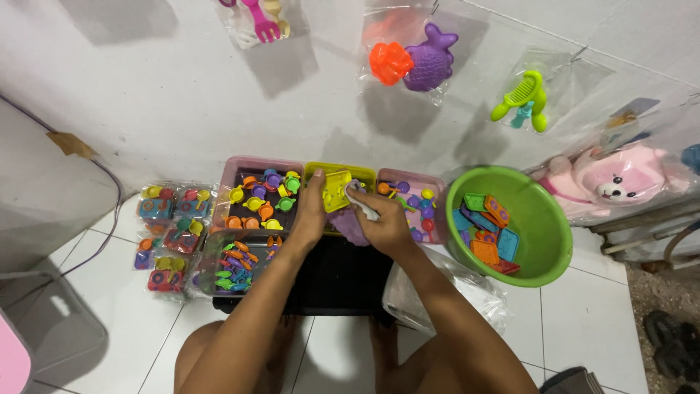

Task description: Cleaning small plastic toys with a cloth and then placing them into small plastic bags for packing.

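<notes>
I sit on the white tiled floor and look down at my two hands, which meet just above the black tray in front of me. My left hand is closed around the lower left edge of a small yellow square toy piece, with the fingers wrapped on its side, so it is grasping the piece and holding it up over the yellow box. My right hand is clenched on a small white cloth, and the cloth touches the right edge of the yellow piece. So the piece lies between my hands, a little forward of both (toward the wall), and the left hand is the nearer one because it already carries it; the right hand comes to it from the right side. The piece looks roughly square, so I cannot tell a long axis; its flat face is turned up toward me. To the left is a pink box full of small coloured toy cups, and below it a clear box with toy spoons. To the right stands a green basin with flat coloured toy pieces inside, well apart from my hands. Some packed toy bags lie on the floor at far left.
</notes>
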